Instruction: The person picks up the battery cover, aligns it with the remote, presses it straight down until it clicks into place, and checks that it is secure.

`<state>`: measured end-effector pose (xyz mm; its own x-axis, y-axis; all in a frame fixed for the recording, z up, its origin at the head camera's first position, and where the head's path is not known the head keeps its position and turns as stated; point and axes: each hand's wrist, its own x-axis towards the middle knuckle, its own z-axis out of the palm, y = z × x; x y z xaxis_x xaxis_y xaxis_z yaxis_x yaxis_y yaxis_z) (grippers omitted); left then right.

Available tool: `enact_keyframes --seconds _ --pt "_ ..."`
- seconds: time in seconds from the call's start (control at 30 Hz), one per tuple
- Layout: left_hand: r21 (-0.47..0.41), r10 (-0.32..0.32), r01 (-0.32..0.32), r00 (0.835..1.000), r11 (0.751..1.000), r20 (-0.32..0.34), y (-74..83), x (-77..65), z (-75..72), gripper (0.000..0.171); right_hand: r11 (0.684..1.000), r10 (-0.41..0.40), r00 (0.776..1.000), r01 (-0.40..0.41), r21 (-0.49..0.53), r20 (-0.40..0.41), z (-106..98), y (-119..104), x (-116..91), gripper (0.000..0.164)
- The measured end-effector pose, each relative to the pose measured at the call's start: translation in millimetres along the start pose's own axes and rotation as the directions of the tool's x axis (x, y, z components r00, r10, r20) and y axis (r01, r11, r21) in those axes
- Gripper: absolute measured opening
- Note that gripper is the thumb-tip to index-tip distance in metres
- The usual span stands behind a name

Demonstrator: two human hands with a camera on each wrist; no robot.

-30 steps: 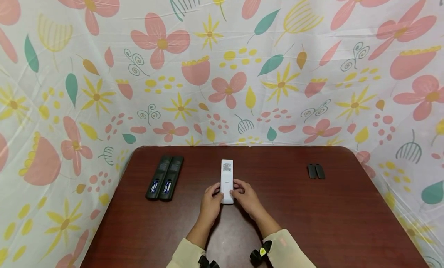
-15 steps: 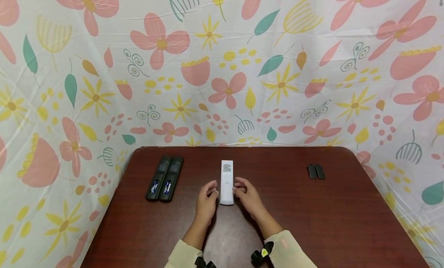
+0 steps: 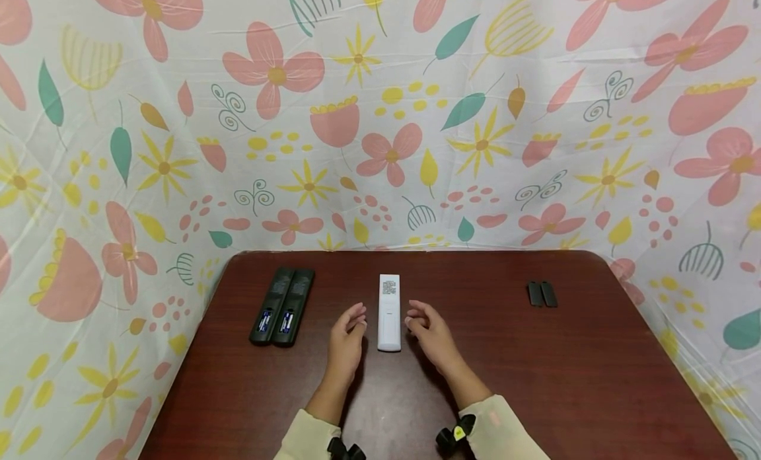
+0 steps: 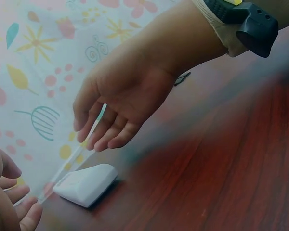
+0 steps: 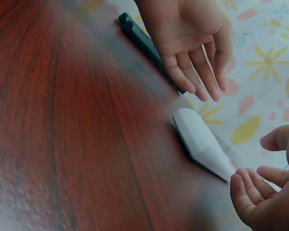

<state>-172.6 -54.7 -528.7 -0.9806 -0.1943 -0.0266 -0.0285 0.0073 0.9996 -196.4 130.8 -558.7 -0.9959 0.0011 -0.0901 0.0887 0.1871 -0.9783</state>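
A white remote (image 3: 389,312) lies face down on the dark red table (image 3: 535,381), lengthwise away from me. My left hand (image 3: 349,328) hovers just left of its near end, fingers relaxed and holding nothing. On the other side my right hand (image 3: 425,324) is also off the remote, fingers loosely curled and empty. In the left wrist view the right hand (image 4: 116,106) hangs above the remote (image 4: 85,184). The right wrist view has the left hand (image 5: 195,45) beyond the remote (image 5: 201,142), and the right hand (image 5: 266,195) beside it.
Two black remotes (image 3: 282,306) lie side by side at the left, battery bays showing. Two small black covers (image 3: 542,294) rest at the far right. A flowered cloth (image 3: 380,116) walls in the table on three sides.
Both hands have let go of the white remote's near end and drawn apart to either side. The remote stays where it lay.
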Motion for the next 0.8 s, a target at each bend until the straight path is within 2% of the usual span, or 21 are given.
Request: enact_keyframes --seconds 0.13,0.37,0.63,0.8 --pt "0.003 0.006 -0.005 1.0 1.0 -0.017 3.2 0.5 -1.7 0.039 1.0 -0.002 1.0 0.002 -0.025 -0.001 -5 -5 -2 0.046" --pt "-0.011 0.001 -0.001 1.0 1.0 -0.016 -23.7 15.4 -8.5 0.042 0.998 -0.023 1.0 0.022 -0.059 -0.015 -15 -1 1 0.046" --pt "-0.004 -0.006 0.006 0.999 1.0 -0.032 -21.3 18.8 -17.8 0.044 0.994 -0.04 0.999 0.036 -0.104 -0.028 -25 -1 2 0.042" --pt "-0.009 0.02 -0.02 0.998 1.0 -0.056 -21.4 22.7 -22.6 0.044 0.992 -0.031 0.999 0.028 -0.124 -0.025 -33 1 3 0.041"
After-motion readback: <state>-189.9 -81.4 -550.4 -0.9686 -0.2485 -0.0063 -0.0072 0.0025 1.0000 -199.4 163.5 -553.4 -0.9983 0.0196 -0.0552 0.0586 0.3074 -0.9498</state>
